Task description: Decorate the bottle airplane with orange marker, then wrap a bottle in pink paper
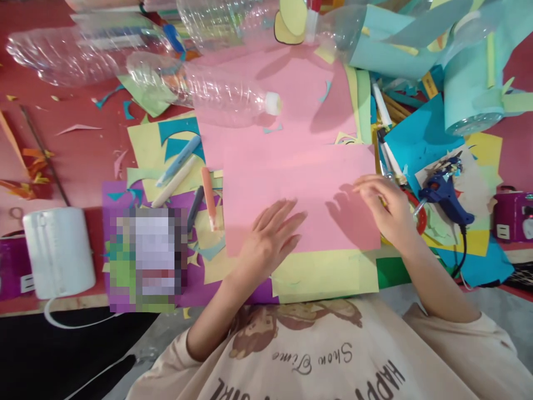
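A pink sheet of paper (300, 189) lies in front of me on top of yellow paper (328, 275). My left hand (270, 236) rests flat on its lower left part, fingers stretched out and holding nothing. My right hand (385, 208) is at the sheet's right edge, fingers curled and pinching the paper's edge. A second, larger pink sheet (287, 94) lies just beyond it.
Clear plastic bottles (208, 91) lie at the back. Markers and pens (183, 172) lie left of the sheet. A blue glue gun (443, 194) sits at the right among blue and yellow scraps. A white jar (58, 250) stands at the left, and teal paper (400, 50) is piled at the back right.
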Available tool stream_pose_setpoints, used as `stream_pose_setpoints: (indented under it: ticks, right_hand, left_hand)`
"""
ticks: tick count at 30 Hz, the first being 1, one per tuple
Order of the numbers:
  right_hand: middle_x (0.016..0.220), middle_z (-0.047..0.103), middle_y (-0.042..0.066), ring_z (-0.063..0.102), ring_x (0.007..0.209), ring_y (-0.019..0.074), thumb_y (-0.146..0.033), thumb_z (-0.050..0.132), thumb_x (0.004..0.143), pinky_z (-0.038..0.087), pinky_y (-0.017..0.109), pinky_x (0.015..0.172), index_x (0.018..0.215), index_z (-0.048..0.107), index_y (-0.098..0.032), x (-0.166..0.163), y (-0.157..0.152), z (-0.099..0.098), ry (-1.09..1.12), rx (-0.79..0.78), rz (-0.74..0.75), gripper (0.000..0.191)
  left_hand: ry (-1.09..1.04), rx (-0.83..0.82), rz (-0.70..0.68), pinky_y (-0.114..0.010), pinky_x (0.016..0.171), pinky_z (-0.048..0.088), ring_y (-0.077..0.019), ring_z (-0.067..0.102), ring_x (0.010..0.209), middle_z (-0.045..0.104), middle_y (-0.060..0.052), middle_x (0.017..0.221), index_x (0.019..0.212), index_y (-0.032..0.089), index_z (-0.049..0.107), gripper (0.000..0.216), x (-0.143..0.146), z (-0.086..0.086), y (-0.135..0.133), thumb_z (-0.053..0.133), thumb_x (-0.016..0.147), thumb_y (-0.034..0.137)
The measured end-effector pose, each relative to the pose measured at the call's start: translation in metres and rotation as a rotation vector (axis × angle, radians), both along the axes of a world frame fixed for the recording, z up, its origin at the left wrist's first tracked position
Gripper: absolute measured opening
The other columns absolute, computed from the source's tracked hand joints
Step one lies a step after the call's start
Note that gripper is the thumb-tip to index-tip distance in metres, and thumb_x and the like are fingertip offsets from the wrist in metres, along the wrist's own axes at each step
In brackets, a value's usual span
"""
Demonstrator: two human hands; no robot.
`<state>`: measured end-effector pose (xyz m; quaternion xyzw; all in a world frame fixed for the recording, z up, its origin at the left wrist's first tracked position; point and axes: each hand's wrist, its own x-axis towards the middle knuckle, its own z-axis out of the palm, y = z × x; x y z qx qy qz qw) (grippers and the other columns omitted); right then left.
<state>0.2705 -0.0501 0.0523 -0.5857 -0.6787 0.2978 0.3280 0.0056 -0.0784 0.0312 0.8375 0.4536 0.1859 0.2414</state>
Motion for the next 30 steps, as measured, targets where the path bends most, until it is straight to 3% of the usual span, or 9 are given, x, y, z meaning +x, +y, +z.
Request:
stream_pose_setpoints:
  ticks: [3,6,8,10,12,15,19,23,30]
  right_hand:
    - [0.11,0.07,0.006,0.067,0.104,0.0188,-0.045,0.052,0.094,0.056,0.034,0.084,0.1,0.064,-0.024,-0.015,0.023,-0.006,0.19,-0.207,0.133,0.025]
    - [0.109,0.072,0.01,0.072,0.09,0.02,-0.052,0.033,0.098,0.06,0.04,0.079,0.104,0.06,-0.021,-0.016,0.048,-0.019,0.368,-0.427,0.206,0.041]
    - [0.115,0.07,0.01,0.069,0.106,0.0223,-0.05,0.033,0.099,0.055,0.046,0.094,0.108,0.059,-0.022,-0.011,0.06,-0.021,0.162,-0.135,0.034,0.039]
    - [0.148,0.046,0.011,0.028,0.148,0.0267,-0.048,0.054,0.09,0.021,0.053,0.123,0.126,0.051,-0.023,-0.006,0.064,-0.016,0.059,0.066,-0.09,0.043]
    - [0.155,0.035,0.01,0.014,0.152,0.0299,-0.044,0.055,0.091,0.016,0.057,0.123,0.136,0.044,-0.025,-0.006,0.058,-0.006,-0.174,0.233,-0.098,0.049]
    - [0.149,0.045,0.011,0.037,0.143,0.03,-0.035,0.047,0.096,0.033,0.057,0.117,0.137,0.044,-0.027,-0.017,0.033,0.003,-0.291,0.18,0.166,0.042]
    - [0.15,0.046,0.014,0.033,0.146,0.0286,-0.035,0.049,0.096,0.038,0.05,0.117,0.142,0.041,-0.019,-0.036,-0.007,-0.004,-0.421,0.116,0.528,0.05]
    - [0.157,0.035,0.018,0.027,0.148,0.0341,-0.047,0.061,0.087,0.033,0.055,0.119,0.147,0.037,-0.016,-0.036,-0.029,-0.015,-0.539,0.012,0.598,0.071]
    - [0.157,0.034,0.016,0.026,0.149,0.0303,-0.046,0.055,0.091,0.033,0.054,0.119,0.15,0.033,-0.017,-0.025,-0.037,-0.022,-0.522,0.02,0.588,0.069]
  left_hand:
    - [0.159,0.111,-0.049,-0.05,0.113,0.038,-0.0291,0.046,0.137,0.048,-0.012,0.148,0.136,0.023,0.053,0.041,0.003,-0.011,-0.002,0.048,0.097,0.034]
    - [0.211,0.114,-0.056,-0.049,0.116,0.035,-0.0281,0.044,0.138,0.047,-0.011,0.149,0.139,0.023,0.051,0.044,0.004,-0.018,-0.005,0.047,0.097,0.035]
    - [0.218,0.103,-0.048,-0.048,0.117,0.032,-0.027,0.043,0.139,0.046,-0.011,0.15,0.14,0.024,0.05,0.044,0.005,-0.019,-0.006,0.047,0.097,0.035]
    - [0.218,0.099,-0.039,-0.05,0.119,0.028,-0.0268,0.043,0.14,0.046,-0.011,0.15,0.14,0.024,0.049,0.044,0.005,-0.018,-0.007,0.047,0.097,0.034]
    - [0.224,0.108,-0.029,-0.053,0.12,0.024,-0.0276,0.043,0.139,0.046,-0.012,0.149,0.14,0.024,0.049,0.044,0.005,-0.017,-0.008,0.048,0.097,0.033]
    - [0.238,0.125,-0.005,-0.055,0.119,0.022,-0.0307,0.04,0.141,0.043,-0.014,0.151,0.142,0.023,0.046,0.047,0.004,-0.017,-0.01,0.048,0.097,0.033]
    - [0.232,0.093,0.025,-0.052,0.119,0.022,-0.0305,0.035,0.144,0.037,-0.016,0.155,0.149,0.022,0.036,0.057,0.001,-0.017,-0.01,0.048,0.096,0.04]
    - [0.22,0.075,0.023,-0.047,0.12,0.024,-0.0286,0.036,0.144,0.037,-0.016,0.154,0.151,0.019,0.031,0.064,-0.005,-0.017,-0.009,0.049,0.095,0.044]
    - [0.344,0.042,0.066,-0.054,0.119,0.023,-0.0363,0.026,0.147,0.029,-0.02,0.157,0.151,0.014,0.03,0.075,-0.011,-0.013,-0.008,0.048,0.091,0.056]
